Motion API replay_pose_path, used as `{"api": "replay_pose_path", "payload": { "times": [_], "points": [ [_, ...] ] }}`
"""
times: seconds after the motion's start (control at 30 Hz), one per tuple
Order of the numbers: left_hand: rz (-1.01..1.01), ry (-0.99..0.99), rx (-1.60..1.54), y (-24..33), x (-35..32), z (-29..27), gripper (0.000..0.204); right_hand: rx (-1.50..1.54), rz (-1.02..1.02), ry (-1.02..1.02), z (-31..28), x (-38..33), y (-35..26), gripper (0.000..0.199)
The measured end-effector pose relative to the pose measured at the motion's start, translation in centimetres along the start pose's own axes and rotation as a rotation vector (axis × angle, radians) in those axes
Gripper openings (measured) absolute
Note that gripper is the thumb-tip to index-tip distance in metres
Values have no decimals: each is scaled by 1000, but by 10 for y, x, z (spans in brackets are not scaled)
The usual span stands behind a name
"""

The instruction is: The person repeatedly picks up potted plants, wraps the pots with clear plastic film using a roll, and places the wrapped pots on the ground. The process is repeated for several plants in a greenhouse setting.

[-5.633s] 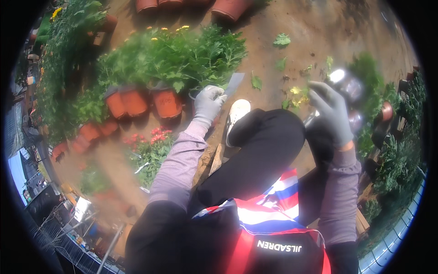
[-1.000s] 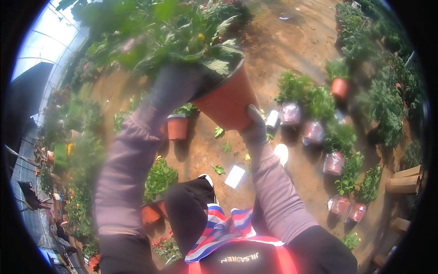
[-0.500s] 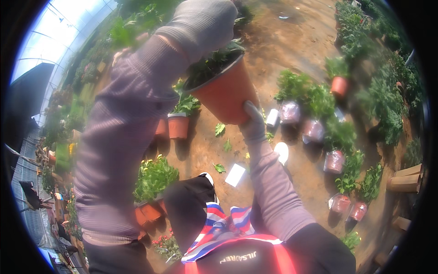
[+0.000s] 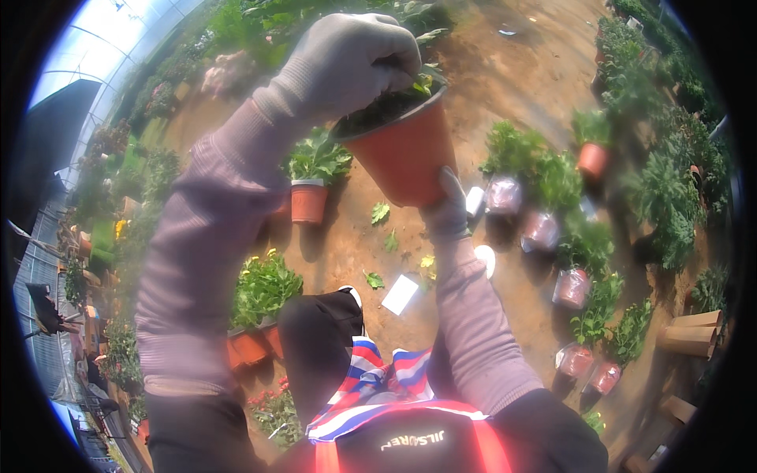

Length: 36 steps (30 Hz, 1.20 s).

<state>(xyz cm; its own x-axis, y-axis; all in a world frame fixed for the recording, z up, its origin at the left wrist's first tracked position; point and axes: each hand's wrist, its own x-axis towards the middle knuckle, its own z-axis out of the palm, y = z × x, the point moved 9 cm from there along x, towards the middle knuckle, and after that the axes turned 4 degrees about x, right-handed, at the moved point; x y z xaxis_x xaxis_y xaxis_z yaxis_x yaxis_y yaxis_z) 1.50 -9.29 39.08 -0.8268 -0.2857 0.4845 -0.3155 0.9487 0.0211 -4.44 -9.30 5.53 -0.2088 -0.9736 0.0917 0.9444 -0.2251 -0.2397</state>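
Observation:
An orange-brown plastic flower pot (image 4: 406,158) is held up in front of me, tilted, with its dark rim turned up toward the left. My right hand (image 4: 448,209), in a grey glove, grips it low by the base, thumb along its side. Above the rim, my gloved left hand (image 4: 347,67) is closed, fingers curled in at the pot's mouth. What those fingers hold is hidden. Beside the fingertips shows a green leaf (image 4: 426,83); dark soil or foliage is partly visible inside the pot. More green leaves spread beyond the left hand.
A potted leafy plant (image 4: 308,201) stands on the soil floor to the left, with yellow-flowered pots (image 4: 266,292) nearer. On the right are several plastic-wrapped pots (image 4: 540,229). A white card (image 4: 400,294) and fallen leaves (image 4: 380,213) lie between; cardboard (image 4: 690,335) sits far right.
My left hand has come down slightly at the pot's mouth, and its curled fingers now show more clearly. The pot has shifted a little right and up, with my right hand still on its base.

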Motion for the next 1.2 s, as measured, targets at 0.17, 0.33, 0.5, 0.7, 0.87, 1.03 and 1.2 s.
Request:
{"api": "replay_pose_path", "payload": {
  "times": [0.17, 0.33, 0.5, 0.7, 0.87, 1.03, 1.2],
  "points": [
    [-594, 177, -145, -37, -172, 34, 39, 39, 50, -47, -17, 0, -12, 65],
    [-997, 125, -1021, -39, -257, 170, 133, -73, 137, -139, 0, -18, -2, 75],
    [-755, 793, -1581, -65, -275, 203, 97, -718, 80, -224, 45, -28, 20, 102],
    [-1130, 695, -1773, -87, -322, 238, 97, -1272, 190, -237, 42, 1, 46, 54],
    [-972, 710, -1422, -100, -310, 227, 98, -1279, 9, -211, 35, 14, 57, 75],
    [-1113, 662, -1346, -111, -323, 243, 89, -1673, -40, -150, 37, 8, 66, 79],
    [-1016, 430, -769, -126, -335, 245, 75, -1349, 44, -162, 47, 8, 66, 92]
  ]
}}
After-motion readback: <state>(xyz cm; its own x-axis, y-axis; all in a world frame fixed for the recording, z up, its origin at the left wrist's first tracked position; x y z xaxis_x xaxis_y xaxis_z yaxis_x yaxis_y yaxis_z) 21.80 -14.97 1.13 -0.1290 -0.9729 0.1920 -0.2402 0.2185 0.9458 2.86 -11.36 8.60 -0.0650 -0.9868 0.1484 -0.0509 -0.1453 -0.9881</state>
